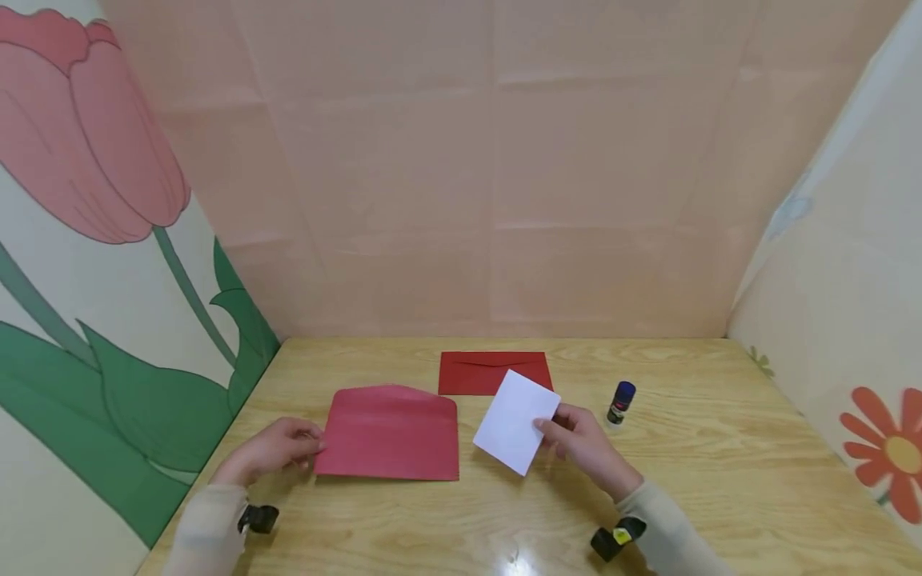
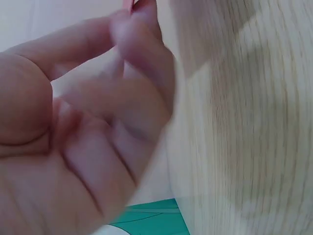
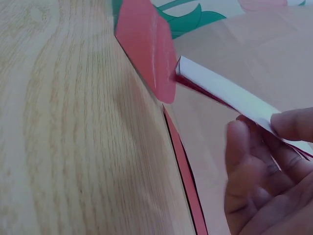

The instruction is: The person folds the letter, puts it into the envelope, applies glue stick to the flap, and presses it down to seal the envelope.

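A pinkish-red envelope (image 1: pixel 389 436) with its flap up lies at the left of the table, and my left hand (image 1: pixel 277 450) pinches its left edge between thumb and fingertips. In the left wrist view only a sliver of red shows at the fingertips (image 2: pixel 139 24). My right hand (image 1: pixel 579 446) holds a folded white card (image 1: pixel 513 420) by its right side, thumb on top. The right wrist view shows the card (image 3: pixel 230 95) raised above the table, tilted, with a red underside.
A darker red envelope (image 1: pixel 490 374) lies behind the card, flap side up. To the right stands a glue stick (image 1: pixel 621 402) with a blue cap. The wooden table (image 1: pixel 720 480) meets a pinkish backdrop (image 1: pixel 497 200) at its far edge, and flower-printed panels flank both sides.
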The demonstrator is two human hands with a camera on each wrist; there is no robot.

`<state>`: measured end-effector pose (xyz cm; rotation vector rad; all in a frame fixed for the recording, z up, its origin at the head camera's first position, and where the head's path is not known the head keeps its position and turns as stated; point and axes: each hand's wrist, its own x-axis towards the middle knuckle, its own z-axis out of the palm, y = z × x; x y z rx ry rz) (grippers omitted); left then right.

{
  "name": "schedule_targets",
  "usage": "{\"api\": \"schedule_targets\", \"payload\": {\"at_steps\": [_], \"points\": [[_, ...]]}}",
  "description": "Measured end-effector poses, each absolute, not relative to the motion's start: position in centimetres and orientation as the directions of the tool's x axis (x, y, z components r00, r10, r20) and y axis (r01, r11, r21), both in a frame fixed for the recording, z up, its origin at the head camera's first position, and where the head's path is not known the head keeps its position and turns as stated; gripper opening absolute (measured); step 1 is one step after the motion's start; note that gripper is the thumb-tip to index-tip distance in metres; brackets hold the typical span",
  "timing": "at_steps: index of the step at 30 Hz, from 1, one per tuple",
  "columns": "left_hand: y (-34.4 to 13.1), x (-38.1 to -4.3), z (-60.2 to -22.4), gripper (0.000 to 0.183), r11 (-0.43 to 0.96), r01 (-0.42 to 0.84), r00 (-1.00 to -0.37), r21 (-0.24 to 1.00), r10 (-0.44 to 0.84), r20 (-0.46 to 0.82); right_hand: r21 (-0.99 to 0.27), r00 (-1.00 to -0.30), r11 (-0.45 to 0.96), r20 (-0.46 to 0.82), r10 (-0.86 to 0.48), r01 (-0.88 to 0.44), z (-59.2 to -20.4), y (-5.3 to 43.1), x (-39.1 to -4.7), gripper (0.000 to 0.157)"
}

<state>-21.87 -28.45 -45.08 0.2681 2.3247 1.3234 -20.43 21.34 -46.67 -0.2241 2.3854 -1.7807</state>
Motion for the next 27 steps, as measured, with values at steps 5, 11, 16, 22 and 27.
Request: {"api": "schedule_targets", "payload": {"at_steps": [5, 11, 16, 22, 27], "points": [[-27.3, -21.5, -44.9, 0.026, 0.435, -0.08, -0.869, 0.897, 0.41, -0.276, -0.967, -0.974, 0.255, -0.04, -0.221, -0.019, -46.6, 21.5, -20.4, 0.039], [-25.3, -21.3, -44.9, 0.025, 0.387, -0.064, -0.849, 0.92, 0.463, -0.254, -0.972, -0.977, 0.231, -0.01, -0.213, -0.04, -46.3, 21.1, -20.5, 0.041], [-23.4, -21.2, -44.9, 0.022, 0.34, -0.06, -0.835, 0.938, 0.498, -0.234, -0.968, -0.983, 0.233, 0.048, -0.177, -0.089, -45.6, 20.8, -20.6, 0.038], [-20.9, -21.2, -45.0, 0.018, 0.307, -0.055, -0.83, 0.95, 0.515, -0.214, -0.902, -0.964, 0.344, 0.233, -0.125, -0.263, -44.2, 20.0, -20.5, 0.028], [-18.7, -20.7, -45.0, 0.014, 0.296, -0.023, -0.835, 0.955, 0.52, -0.181, -0.796, -0.919, 0.464, 0.368, -0.138, -0.389, -43.2, 19.3, -20.0, 0.02]]}}
